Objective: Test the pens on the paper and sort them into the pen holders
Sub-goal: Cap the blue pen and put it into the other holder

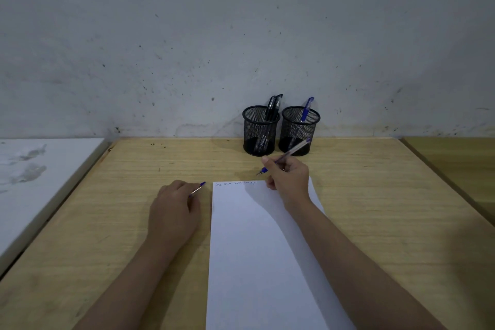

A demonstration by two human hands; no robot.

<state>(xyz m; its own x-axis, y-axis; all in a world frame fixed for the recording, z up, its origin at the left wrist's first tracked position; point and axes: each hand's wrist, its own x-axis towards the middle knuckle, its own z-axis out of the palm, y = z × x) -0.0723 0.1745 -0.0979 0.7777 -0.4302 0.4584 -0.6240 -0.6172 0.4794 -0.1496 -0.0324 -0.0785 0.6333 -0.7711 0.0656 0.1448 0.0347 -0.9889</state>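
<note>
Dim, cool-toned lighting. Right hand point(288, 175) and forearm cast a soft shadow leftward onto the white paper sheet point(257, 262). Light wooden table point(388, 209) edges bow from wide-angle distortion. Focus fairly sharp; handwriting illegible.

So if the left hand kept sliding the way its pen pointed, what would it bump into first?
Probably the paper. The left hand holds a pen pointing up and right, toward the sheet's top left corner. It might just pass the corner; then the left pen holder comes next.
</note>
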